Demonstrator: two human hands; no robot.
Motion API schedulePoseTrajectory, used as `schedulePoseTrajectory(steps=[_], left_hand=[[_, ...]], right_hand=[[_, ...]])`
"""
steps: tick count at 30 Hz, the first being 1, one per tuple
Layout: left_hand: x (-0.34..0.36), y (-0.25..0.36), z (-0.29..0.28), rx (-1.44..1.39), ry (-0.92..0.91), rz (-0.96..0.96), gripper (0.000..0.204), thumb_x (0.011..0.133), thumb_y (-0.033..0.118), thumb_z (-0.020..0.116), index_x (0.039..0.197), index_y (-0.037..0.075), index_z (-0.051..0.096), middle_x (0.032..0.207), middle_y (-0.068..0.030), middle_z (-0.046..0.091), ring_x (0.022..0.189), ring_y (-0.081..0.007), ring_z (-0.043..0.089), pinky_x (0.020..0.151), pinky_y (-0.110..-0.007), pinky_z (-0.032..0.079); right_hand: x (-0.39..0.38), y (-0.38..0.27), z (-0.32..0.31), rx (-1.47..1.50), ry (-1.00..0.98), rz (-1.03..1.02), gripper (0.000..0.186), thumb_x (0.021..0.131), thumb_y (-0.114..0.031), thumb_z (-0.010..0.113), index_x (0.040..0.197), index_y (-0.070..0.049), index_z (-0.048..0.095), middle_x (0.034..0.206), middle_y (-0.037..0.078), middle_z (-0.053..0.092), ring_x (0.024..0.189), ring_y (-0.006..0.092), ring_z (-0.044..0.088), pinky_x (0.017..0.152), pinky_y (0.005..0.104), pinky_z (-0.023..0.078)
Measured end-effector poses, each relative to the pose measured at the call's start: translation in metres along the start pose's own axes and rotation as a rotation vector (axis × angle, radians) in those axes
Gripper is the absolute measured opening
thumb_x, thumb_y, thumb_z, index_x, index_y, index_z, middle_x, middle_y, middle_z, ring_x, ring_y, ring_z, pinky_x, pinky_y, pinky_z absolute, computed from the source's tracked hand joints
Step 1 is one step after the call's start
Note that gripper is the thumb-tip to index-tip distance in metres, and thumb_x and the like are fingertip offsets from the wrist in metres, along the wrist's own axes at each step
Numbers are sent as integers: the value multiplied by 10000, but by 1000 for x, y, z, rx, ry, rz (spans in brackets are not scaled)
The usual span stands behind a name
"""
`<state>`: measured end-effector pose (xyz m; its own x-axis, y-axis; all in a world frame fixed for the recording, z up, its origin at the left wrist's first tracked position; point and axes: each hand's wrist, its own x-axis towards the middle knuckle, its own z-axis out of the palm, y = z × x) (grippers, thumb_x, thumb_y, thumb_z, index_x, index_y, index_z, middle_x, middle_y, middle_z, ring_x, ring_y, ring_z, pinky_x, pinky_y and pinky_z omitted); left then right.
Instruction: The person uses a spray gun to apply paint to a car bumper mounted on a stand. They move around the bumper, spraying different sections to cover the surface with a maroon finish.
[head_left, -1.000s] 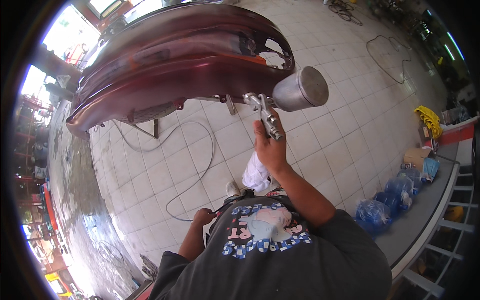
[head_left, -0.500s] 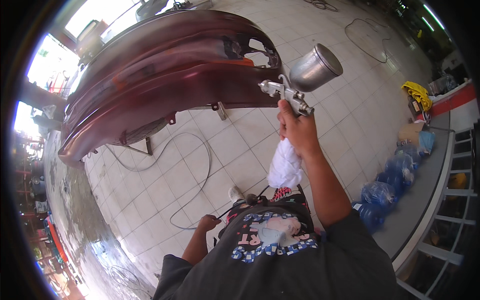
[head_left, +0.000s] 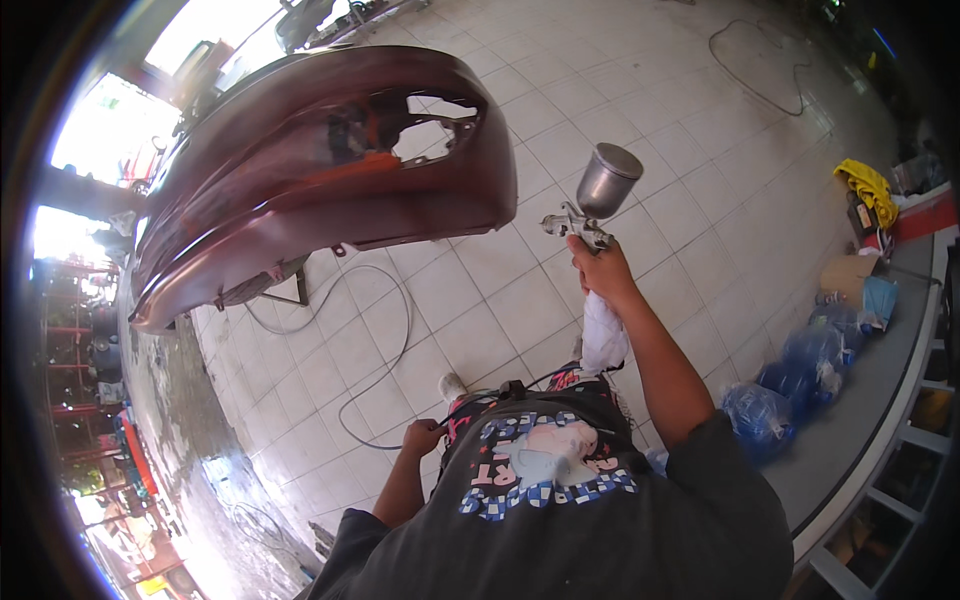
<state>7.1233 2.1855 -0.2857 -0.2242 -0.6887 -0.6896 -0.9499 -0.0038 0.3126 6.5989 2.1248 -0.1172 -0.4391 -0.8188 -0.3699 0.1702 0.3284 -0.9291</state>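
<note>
Filling the far left of the view, a dark red car bumper (head_left: 300,170) sits raised on a metal stand (head_left: 270,285) over the pale tiled floor (head_left: 700,130); its glossy skin curves from far right down toward the near left, with an open cut-out near its far end through which the tiles show; the floor spreads wide beyond it, and a wet, darker strip runs along the left edge. Along the right, a grey ledge (head_left: 860,400) runs near to far; blue plastic bags (head_left: 800,370) lie in a row just beside it, a cardboard box (head_left: 845,275) stands farther along, and a yellow cloth (head_left: 868,188) lies farther still. A thin air hose (head_left: 385,340) loops across the tiles from under the bumper toward the person; a second dark cable (head_left: 760,85) curls on the far floor, well apart from everything else.

The spray gun (head_left: 592,205) is right of the bumper's far end and clear of it, held up with its metal cup (head_left: 608,178) tilted on top and its nozzle turned left toward the bumper; the right hand (head_left: 600,270) is closed firmly round the gun's grip, with a white rag (head_left: 603,335) bunched beneath the wrist; the left hand (head_left: 425,437) hangs low at the waist, fingers curled shut round the hose near where it meets the dark shirt.
</note>
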Motion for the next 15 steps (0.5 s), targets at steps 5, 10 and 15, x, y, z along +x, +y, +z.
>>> schedulePoseTrajectory(steps=[5, 10, 15], left_hand=[[-7, 95, -12, -47, 54, -63, 352, 832, 427, 732, 891, 81, 767, 824, -168, 720, 809, -334, 702, 735, -440, 535], [-23, 128, 20, -215, 91, -79, 344, 838, 423, 728, 919, 90, 742, 879, -124, 744, 853, -333, 704, 807, -447, 530], [-13, 142, 40, 102, 153, -319, 342, 828, 435, 685, 1002, 148, 752, 1102, -122, 691, 1163, -315, 623, 988, -583, 436]], right_hand=[[75, 79, -48, -358, 224, -555, 254, 988, -295, 674, 1065, -60, 618, 704, 31, 608, 439, 100, 505, 383, 315, 390], [60, 13, -46, -210, -35, -70, 343, 987, -251, 669, 1251, -48, 591, 957, 108, 747, 765, 220, 710, 647, 351, 543], [53, -52, -84, -153, -434, 6, 428, 988, -206, 675, 1382, -75, 573, 1068, 96, 751, 913, 218, 691, 788, 346, 545]])
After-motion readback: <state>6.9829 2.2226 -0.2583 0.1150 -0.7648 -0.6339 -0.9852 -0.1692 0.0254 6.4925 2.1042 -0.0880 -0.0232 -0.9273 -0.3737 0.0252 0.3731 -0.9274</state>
